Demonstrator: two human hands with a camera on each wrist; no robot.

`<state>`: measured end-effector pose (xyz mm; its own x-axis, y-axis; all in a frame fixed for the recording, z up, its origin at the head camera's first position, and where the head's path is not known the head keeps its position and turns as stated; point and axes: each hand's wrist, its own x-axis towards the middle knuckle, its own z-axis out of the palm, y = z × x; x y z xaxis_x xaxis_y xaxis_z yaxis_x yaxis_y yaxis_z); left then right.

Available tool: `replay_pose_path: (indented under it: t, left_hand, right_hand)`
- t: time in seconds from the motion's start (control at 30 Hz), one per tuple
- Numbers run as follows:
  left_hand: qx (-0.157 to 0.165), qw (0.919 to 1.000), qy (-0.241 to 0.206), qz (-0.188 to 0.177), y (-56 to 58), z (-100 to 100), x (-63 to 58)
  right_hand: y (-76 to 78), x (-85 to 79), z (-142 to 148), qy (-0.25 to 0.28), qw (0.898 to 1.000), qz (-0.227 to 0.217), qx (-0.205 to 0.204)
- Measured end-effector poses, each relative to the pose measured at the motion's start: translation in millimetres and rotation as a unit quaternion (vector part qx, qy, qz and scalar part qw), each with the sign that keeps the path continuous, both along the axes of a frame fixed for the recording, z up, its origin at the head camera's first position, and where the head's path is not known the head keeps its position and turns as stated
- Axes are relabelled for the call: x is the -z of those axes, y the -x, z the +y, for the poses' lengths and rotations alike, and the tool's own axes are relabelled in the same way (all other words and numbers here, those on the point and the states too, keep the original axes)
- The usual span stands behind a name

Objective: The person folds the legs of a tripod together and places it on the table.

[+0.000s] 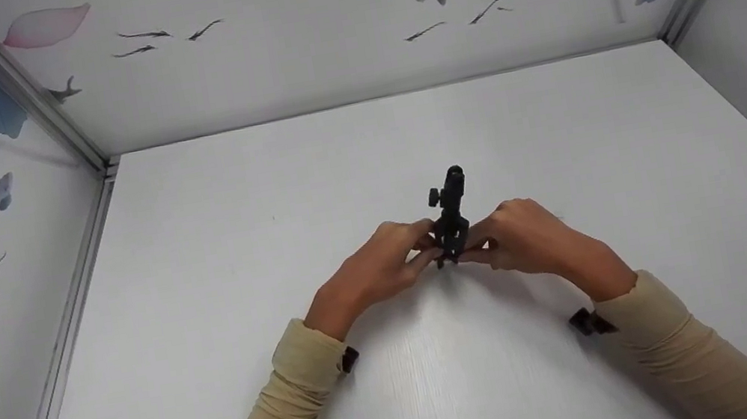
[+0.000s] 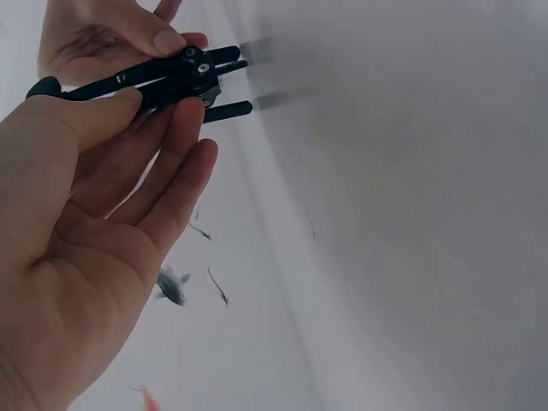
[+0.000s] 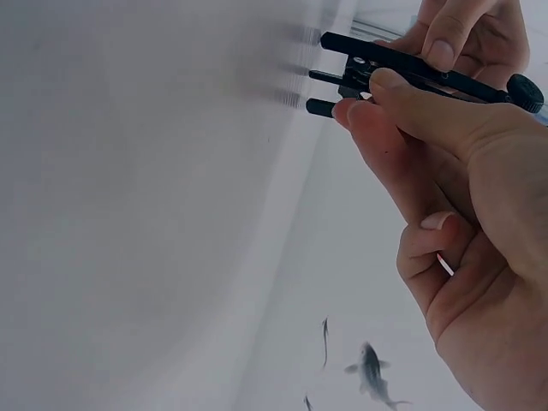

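Note:
A small black tripod (image 1: 450,208) stands on the white table between the two hands, its top pointing away from the person and a small knob sticking out on its left. The left hand (image 1: 382,262) pinches its lower part from the left with thumb and fingers. From the other side the right hand (image 1: 530,236) pinches it as well, thumb and index finger close to the legs. In the left wrist view, the leg tips of the tripod (image 2: 224,56) reach down to the table surface. A round knob (image 3: 524,92) shows at its upper end in the right wrist view.
The white tabletop (image 1: 420,399) spreads around the hands. Printed panels with fish stand at the back (image 1: 330,42) and both sides, joined by metal corner posts (image 1: 30,85). A small black device (image 1: 592,321) sits at the right cuff, another (image 1: 349,359) at the left.

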<state>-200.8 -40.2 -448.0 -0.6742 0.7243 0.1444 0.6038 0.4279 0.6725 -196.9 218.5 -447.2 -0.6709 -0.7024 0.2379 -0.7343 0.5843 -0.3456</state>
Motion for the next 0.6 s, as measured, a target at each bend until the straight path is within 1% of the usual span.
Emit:
replay_pose_path:
  t: [0.1, 0.2, 0.43, 0.6]
  left_hand:
    - [-0.005, 1.0, -0.004, 0.003, 0.9, -0.9, 0.1]
    - [-0.003, 0.9998, -0.014, 0.013, 1.9, -1.7, 1.6]
    - [-0.009, 0.9982, -0.026, 0.054, 3.2, -1.8, 4.8]
    - [-0.016, 0.9966, -0.024, 0.078, 3.9, -0.2, 5.2]
  right_hand:
    - [-1.1, 1.0, -2.3, 0.004, 1.0, 0.0, -0.006]
    - [-3.2, 1.8, -4.6, 0.006, 1.0, 0.004, -0.01]
    - [-5.3, 4.0, -9.2, 0.015, 0.999, 0.024, -0.025]
    - [-6.7, 1.9, -10.5, 0.015, 0.999, 0.023, -0.019]
